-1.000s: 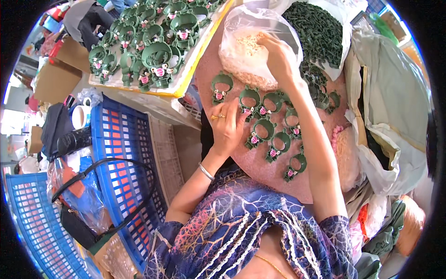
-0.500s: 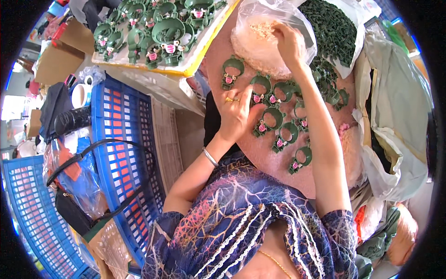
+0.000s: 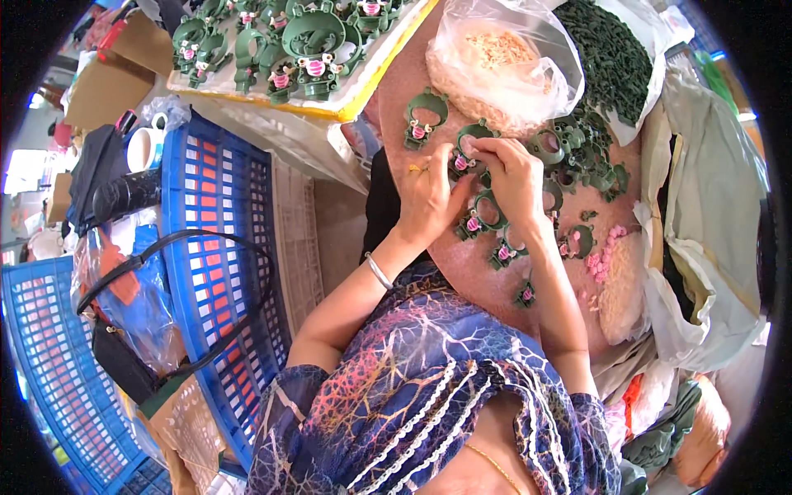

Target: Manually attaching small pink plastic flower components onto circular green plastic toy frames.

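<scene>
Both hands meet over a brown board on my lap. My left hand and my right hand pinch one green ring-shaped plastic piece with a pink flower between their fingertips. Several more green pieces with pink flowers lie in rows on the board under and around the hands. One separate piece lies just beyond the left hand. A clear bag of small beige parts sits open right behind the hands. Loose pink flowers lie to the right.
A white foam tray with several finished green pieces stands at the far left. A bag of dark green parts is at the far right. Blue plastic crates stand on my left, with a black strap and bags. Pale plastic sacks crowd the right.
My right hand came out of the beige-parts bag and down to join the left hand. Both now hold one green piece together. The view tilted slightly.
</scene>
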`<state>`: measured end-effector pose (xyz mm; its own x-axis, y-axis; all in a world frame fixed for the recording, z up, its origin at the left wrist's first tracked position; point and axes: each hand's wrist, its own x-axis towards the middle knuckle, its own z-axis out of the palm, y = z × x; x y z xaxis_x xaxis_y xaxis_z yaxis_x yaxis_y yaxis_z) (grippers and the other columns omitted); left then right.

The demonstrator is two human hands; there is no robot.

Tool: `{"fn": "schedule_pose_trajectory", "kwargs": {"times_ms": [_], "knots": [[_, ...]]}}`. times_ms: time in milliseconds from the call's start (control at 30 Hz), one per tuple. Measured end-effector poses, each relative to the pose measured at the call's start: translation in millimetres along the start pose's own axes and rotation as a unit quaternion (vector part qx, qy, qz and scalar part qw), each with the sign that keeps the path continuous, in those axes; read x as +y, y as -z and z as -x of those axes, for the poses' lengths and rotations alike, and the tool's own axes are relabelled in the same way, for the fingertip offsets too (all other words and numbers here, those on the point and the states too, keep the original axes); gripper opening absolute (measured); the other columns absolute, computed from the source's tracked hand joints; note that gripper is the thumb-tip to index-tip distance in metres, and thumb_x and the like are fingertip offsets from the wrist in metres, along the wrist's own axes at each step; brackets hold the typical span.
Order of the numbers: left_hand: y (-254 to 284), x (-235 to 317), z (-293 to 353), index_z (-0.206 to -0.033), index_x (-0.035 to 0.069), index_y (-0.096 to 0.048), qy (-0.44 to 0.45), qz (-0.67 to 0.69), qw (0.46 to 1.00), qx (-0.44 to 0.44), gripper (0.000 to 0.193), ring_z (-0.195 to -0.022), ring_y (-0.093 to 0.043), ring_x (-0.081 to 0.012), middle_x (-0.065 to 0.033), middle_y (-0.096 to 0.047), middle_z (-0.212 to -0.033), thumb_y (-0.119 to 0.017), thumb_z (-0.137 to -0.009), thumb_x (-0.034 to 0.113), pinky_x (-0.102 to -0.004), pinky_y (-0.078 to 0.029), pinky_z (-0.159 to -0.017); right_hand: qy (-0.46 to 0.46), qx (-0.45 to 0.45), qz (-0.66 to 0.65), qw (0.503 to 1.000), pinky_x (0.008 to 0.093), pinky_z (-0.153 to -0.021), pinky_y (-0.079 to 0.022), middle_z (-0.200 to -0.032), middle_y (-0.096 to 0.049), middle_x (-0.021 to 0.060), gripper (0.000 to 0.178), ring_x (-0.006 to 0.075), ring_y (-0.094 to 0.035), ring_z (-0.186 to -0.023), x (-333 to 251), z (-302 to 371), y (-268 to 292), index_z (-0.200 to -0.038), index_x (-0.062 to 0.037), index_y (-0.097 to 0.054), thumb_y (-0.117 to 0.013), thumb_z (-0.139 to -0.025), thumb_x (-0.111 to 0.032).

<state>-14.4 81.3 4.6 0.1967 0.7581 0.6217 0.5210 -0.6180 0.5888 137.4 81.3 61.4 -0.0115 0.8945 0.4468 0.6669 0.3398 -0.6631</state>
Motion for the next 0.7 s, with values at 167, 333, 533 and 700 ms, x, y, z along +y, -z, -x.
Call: {"fn": "schedule_pose_trajectory", "kwargs": {"times_ms": [167, 333, 533, 700], "knots": [[6.0, -3.4, -2.7, -0.127, -0.004, -0.050, -0.003, 0.030, 0.999, 0.042, 0.060, -0.092, -0.067, -0.0321, -0.0185, -0.068, -0.100, -0.081, -0.077, 0.009, -0.0416, -0.053, -0.081, 0.066, 0.009, 0.014, 0.998, 0.0391, -0.078, -0.055, -0.089, -0.071, 0.0132, 0.018, 0.0318, -0.068, -0.087, -4.4, -5.9, -7.9, -0.094, -0.0042, -0.071, -0.063, -0.080, 0.005], [8.9, -0.1, -10.8, -0.130, -0.004, -0.052, 0.004, 0.145, 0.989, 0.034, 0.069, -0.115, -0.061, -0.0415, -0.0245, -0.060, -0.128, -0.077, -0.066, -0.006, -0.0456, -0.050, -0.096, 0.117, -0.050, 0.079, 0.989, 0.0427, -0.082, -0.053, -0.096, -0.068, 0.0149, 0.023, 0.0350, -0.065, -0.091, -6.2, 0.3, 0.5, -0.095, -0.0026, -0.067, -0.059, -0.074, 0.003], [19.7, 20.8, -5.0, -0.134, -0.002, -0.048, 0.033, 0.085, 0.995, 0.027, 0.064, -0.090, -0.068, -0.0376, -0.0225, -0.065, -0.104, -0.079, -0.078, 0.006, -0.0426, -0.055, -0.077, 0.225, -0.057, 0.109, 0.967, 0.0410, -0.085, -0.052, -0.102, -0.066, 0.0135, 0.024, 0.0318, -0.064, -0.096, -24.1, -10.4, 21.8, -0.096, 0.0002, -0.065, -0.062, -0.073, -0.006], [27.1, 19.8, -22.0, -0.133, -0.005, -0.046, -0.091, 0.060, 0.991, 0.076, 0.058, -0.089, -0.068, -0.0397, -0.0246, -0.065, -0.107, -0.074, -0.084, 0.005, -0.0440, -0.055, -0.076, 0.222, -0.063, 0.116, 0.966, 0.0418, -0.085, -0.052, -0.101, -0.066, 0.0131, 0.024, 0.0321, -0.064, -0.096, -37.7, -18.8, 32.0, -0.097, -0.0005, -0.064, -0.061, -0.073, -0.006]]}}
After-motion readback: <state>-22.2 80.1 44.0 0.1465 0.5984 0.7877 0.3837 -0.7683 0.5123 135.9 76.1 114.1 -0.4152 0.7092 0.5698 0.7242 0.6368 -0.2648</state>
